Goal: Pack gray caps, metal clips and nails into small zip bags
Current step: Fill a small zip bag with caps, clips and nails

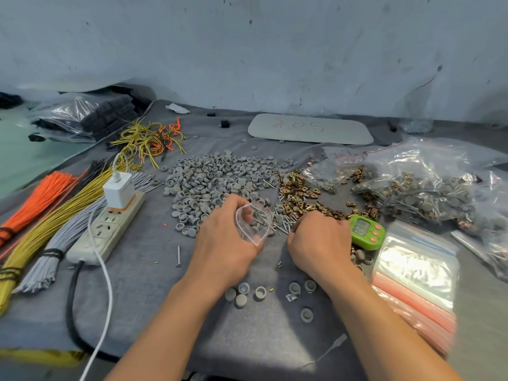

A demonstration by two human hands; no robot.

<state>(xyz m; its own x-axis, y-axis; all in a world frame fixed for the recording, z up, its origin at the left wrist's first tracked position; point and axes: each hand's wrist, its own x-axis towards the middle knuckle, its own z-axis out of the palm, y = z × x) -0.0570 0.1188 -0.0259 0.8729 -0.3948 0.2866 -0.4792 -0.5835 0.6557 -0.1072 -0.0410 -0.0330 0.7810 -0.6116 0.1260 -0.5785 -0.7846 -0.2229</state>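
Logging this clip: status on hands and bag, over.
Left hand holds small zip bag open. Right hand curled over nails, grasp unseen. Green timer beside it.

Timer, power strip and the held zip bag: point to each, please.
Timer (360,227), head view, on its display.
Power strip (112,225), head view, on its socket face.
Zip bag (257,232), head view, on its clear wall below the mouth.

Single head-worn wide-angle view, facing forward and down. Close over the counter (154,292); both forearms enter from the bottom edge. Wall (247,50) fills the upper third. Edges curve from lens distortion.
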